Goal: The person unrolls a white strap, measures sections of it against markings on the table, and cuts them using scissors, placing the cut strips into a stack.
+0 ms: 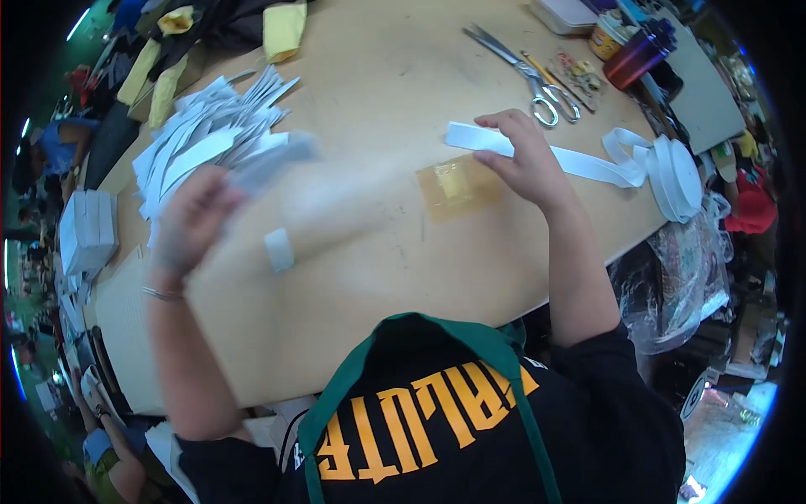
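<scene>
White elastic band (588, 165) runs from a roll (674, 179) at the table's right side to my right hand (525, 160), whose thumb and fingers pinch it near its free end. Beneath that hand lies a yellowish taped patch (453, 189) on the table. My left hand (197, 223), blurred by motion, is closed on a pale strip (273, 164) beside a heap of cut white strips (206, 139). A small white piece (280, 250) lies alone near the table's middle.
Scissors (529, 76), a pencil (539, 67), a dark red bottle (640, 55) and a tub (609, 38) stand or lie at the back right. Dark and yellow cloth (284, 32) is at the back left. Other people are beyond the left and right edges.
</scene>
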Demonstrator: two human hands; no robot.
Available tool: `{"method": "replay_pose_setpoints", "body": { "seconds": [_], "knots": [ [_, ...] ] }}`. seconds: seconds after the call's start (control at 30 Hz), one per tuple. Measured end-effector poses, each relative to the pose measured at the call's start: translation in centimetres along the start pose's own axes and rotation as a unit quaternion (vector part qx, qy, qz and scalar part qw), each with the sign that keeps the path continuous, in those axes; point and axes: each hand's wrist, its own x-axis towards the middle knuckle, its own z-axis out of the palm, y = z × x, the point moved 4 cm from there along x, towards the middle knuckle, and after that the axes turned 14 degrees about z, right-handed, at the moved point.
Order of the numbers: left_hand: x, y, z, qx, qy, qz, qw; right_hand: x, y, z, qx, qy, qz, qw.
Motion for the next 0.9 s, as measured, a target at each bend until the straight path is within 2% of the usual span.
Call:
{"method": "replay_pose_setpoints", "body": {
  "seconds": [0.03,0.07,0.1,0.13,0.2,0.27,0.3,0.33,0.37,0.4,0.47,0.57,0.63,0.73,0.8,0.83,0.9],
  "knots": [
    [0.4,-2.3,-3.0,-0.014,0.013,-0.063,0.998,0.7,1.6,0.0,-0.029,0.008,0.029,0.999],
    [0.9,-6.9,-6.2,0.058,-0.029,-0.003,0.998,0.9,3.2,-0.4,-0.06,0.021,0.063,0.996],
    [1.1,-10.0,-8.8,0.228,-0.068,-0.052,0.97,1.1,3.9,-0.1,-0.116,0.005,0.077,0.99],
    [0.8,-11.4,-9.6,0.372,-0.063,0.01,0.926,1.2,4.1,0.6,-0.169,-0.012,0.093,0.981],
    [2.3,-7.2,-7.4,0.483,-0.025,0.022,0.875,1.0,4.5,0.8,-0.117,-0.003,0.117,0.986],
    [4.1,-5.8,-2.5,0.38,-0.021,0.127,0.916,0.8,4.2,0.4,-0.114,0.0,0.122,0.986],
    [5.0,-2.8,1.6,0.274,-0.014,0.137,0.952,0.6,3.8,0.4,-0.112,-0.004,0.119,0.987],
    [5.5,-0.2,5.7,0.224,-0.017,0.137,0.965,0.4,3.4,0.4,-0.102,-0.033,0.125,0.986],
    [6.3,3.3,9.3,0.209,-0.055,0.169,0.962,0.3,2.8,0.4,-0.093,-0.062,0.128,0.985],
    [6.9,5.9,12.3,0.175,-0.047,0.183,0.966,0.2,2.2,0.3,-0.085,-0.093,0.13,0.984],
    [7.8,10.0,16.1,0.21,0.0,0.221,0.953,-1.1,0.2,-0.2,0.01,-0.104,0.103,0.989],
    [7.4,11.6,18.6,0.258,-0.072,0.197,0.943,-3.5,-1.4,-1.0,0.092,-0.121,0.087,0.985],
    [6.5,12.5,18.0,0.236,-0.093,0.225,0.941,-4.8,-2.0,-1.3,0.092,-0.154,0.091,0.98],
    [5.0,13.7,15.8,0.16,-0.124,0.228,0.952,-7.2,-4.2,-3.4,0.013,-0.148,-0.036,0.988],
    [3.6,13.1,13.6,0.077,-0.123,0.214,0.966,-8.2,-1.7,-7.4,0.114,0.043,-0.133,0.984],
    [2.9,13.1,12.2,0.07,-0.13,0.205,0.968,-8.4,1.4,-10.0,0.122,0.134,-0.074,0.981],
    [1.2,13.2,9.6,0.081,-0.144,0.206,0.964,-8.8,8.7,-16.0,-0.005,0.298,0.073,0.952]
  ]
}}
